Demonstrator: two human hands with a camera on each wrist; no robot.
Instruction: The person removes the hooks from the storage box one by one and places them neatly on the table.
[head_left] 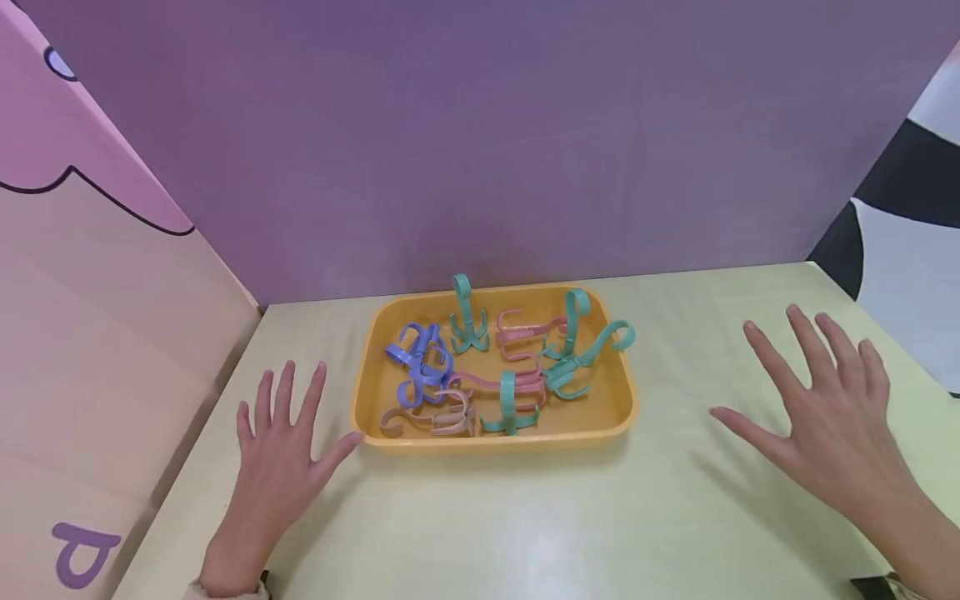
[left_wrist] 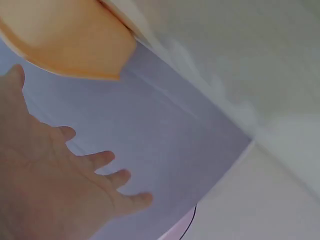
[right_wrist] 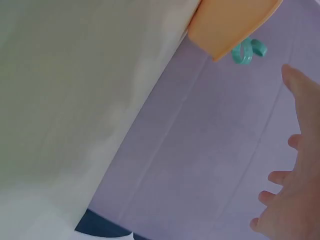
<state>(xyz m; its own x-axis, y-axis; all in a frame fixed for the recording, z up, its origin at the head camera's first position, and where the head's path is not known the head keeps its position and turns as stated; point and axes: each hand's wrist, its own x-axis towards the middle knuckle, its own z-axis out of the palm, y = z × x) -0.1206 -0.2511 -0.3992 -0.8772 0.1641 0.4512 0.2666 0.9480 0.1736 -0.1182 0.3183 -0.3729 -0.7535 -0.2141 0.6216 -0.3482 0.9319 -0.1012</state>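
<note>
A yellow tray on the table holds several plastic multi-prong hooks. Blue-violet hooks are bunched at its left, with a beige hook in front of them. Pink hooks lie around the middle. Teal hooks include one upright at the back, one at the front and others on the right, where a curled end overhangs the rim. My left hand, fingers spread, is beside the tray's front left corner, holding nothing. Well right of the tray, my right hand is also spread and holds nothing.
The pale table ends at a purple wall close behind the tray. A pink and cream side panel borders the left. On the right stands a black and white panel.
</note>
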